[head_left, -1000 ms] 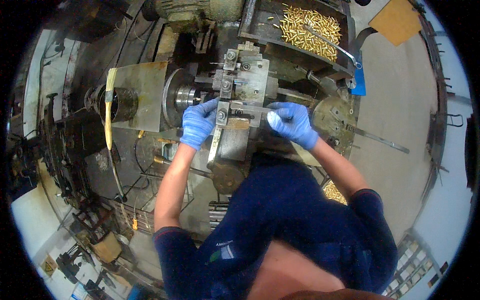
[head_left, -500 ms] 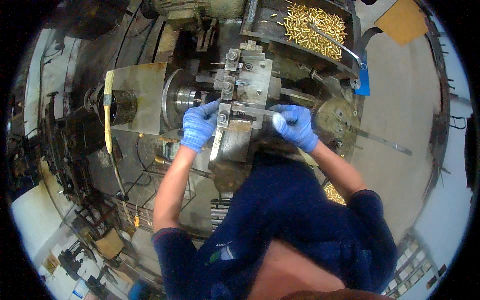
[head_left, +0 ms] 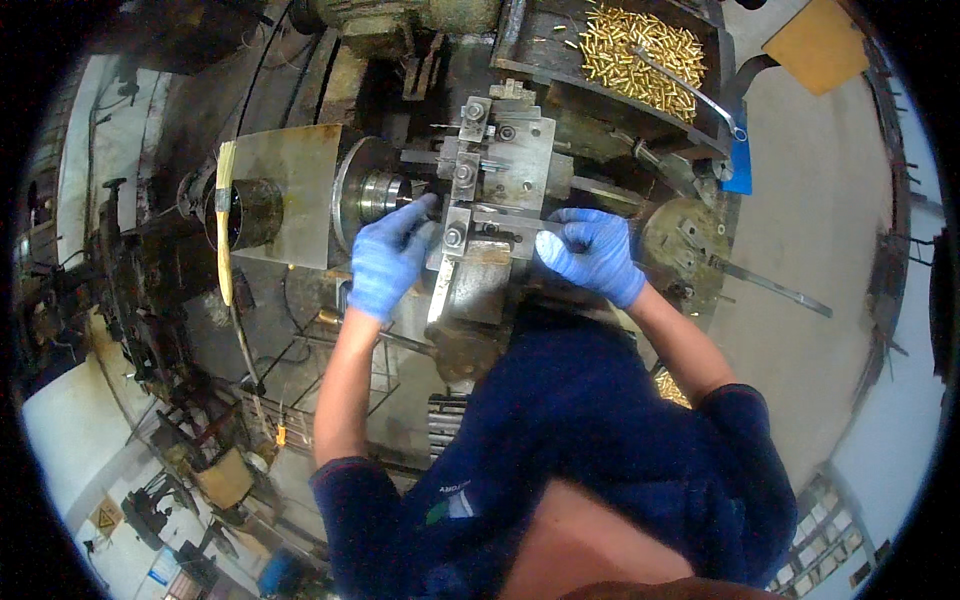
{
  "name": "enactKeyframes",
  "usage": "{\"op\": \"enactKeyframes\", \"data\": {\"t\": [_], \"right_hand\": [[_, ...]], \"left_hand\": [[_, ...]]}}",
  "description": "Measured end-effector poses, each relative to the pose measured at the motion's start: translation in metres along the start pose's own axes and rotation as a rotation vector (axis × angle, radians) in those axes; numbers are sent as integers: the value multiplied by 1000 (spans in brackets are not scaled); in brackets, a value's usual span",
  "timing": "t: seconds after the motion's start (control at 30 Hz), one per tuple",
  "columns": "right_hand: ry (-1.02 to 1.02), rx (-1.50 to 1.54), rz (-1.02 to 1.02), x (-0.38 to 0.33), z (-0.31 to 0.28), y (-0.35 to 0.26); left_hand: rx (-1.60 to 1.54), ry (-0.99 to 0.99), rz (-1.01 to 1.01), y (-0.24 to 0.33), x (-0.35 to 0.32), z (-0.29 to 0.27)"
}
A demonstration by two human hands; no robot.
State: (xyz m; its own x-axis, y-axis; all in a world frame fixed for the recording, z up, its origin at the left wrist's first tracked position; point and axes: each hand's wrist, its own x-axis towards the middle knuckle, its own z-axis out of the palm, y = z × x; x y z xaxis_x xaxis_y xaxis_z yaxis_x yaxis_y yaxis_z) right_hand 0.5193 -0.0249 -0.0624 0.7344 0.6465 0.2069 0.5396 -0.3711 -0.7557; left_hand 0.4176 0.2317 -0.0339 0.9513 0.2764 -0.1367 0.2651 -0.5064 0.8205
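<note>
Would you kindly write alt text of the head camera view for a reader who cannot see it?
Seen from above, a person in blue gloves works at a metal lathe: the left hand reaches toward the chuck, and the right hand rests on the grey tool post. Behind the lathe, a tray holds small brass parts.

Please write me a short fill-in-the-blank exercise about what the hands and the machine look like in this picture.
1. Both hands wear gloves of the colour ____.
2. The left hand rests beside the round metal chuck, while the right hand lies on the side of the tool block nearer the tray, which lies to the person's ____.
3. The tray at the top holds a heap of small parts coloured ____.

Missing words: blue; right; gold (brass).
</note>
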Motion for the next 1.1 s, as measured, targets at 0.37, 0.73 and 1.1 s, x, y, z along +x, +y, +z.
{"op": "enactKeyframes", "data": {"t": [0.37,0.73,1.1], "right_hand": [[-34,-7,-8,1,-3,-4],[-34,-61,20,-2,2,-1],[-74,-34,21,2,-2,-7]], "left_hand": [[684,38,492,24,-12,9],[568,215,325,35,-17,21],[689,94,18,43,-15,22]]}}
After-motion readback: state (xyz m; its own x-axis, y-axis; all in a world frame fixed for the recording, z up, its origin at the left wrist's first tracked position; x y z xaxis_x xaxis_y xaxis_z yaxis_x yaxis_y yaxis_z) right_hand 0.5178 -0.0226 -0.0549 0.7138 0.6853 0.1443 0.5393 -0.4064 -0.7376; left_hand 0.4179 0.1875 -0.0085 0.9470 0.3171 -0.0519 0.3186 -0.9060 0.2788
